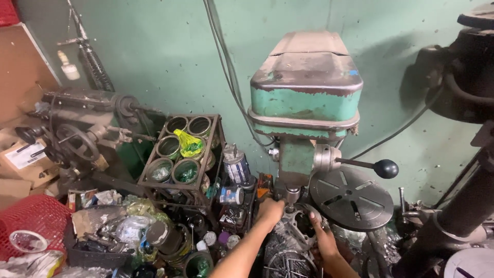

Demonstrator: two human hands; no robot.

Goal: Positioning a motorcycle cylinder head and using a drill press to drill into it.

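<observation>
A worn green drill press [304, 98] stands against the wall, its chuck [292, 195] pointing down. Below the chuck lies a grey cast metal part [297, 230] with openings. My left hand [269, 211] grips the part's left upper edge, right beside the chuck. My right hand [323, 239] holds the part's right side, fingers curled over its rim. The press's feed lever with a black ball knob [386, 168] sticks out to the right. A round slotted metal table [351, 197] sits just right of the chuck.
A metal rack of open tins [182, 154], one holding a green bag, stands to the left. Cans, jars and bags crowd the bench below it. A red mesh basket [31, 221] is far left, an old dark machine [82, 128] behind it. A dark column [458, 216] rises at right.
</observation>
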